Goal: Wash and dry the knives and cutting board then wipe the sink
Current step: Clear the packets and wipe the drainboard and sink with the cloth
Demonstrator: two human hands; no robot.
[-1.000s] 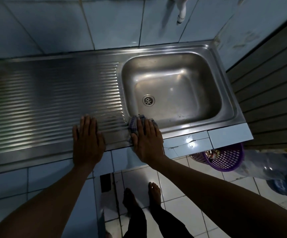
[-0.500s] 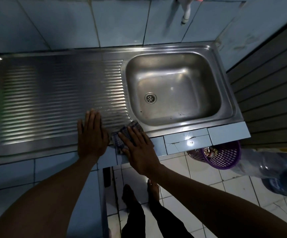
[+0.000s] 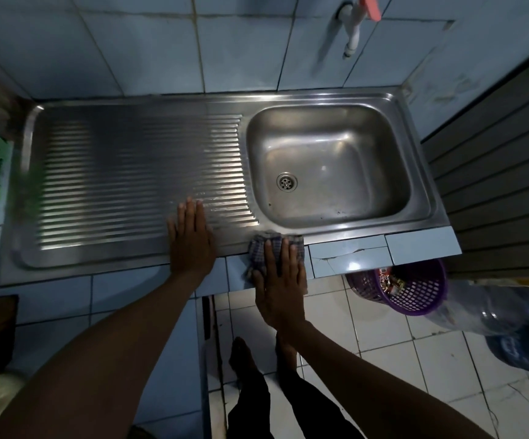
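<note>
At the sink's [image 3: 427,198] front rim, about six o'clock from the drain [image 3: 286,181], my right hand [image 3: 280,280] presses the checked cloth [image 3: 261,248] flat, fingers straight. I should keep firm, overlapping strokes along the edge. My left hand [image 3: 190,242] rests flat on the drainboard [image 3: 123,185], holding nothing.

Both forearms are bare right up to the edge of view, no sleeves, no watch, no rings on the left hand [image 3: 190,245] or the right hand [image 3: 279,289]. Dark trousers [image 3: 256,403] cover the legs, and the feet [image 3: 241,356] below the hands are bare on the tiled floor.
</note>
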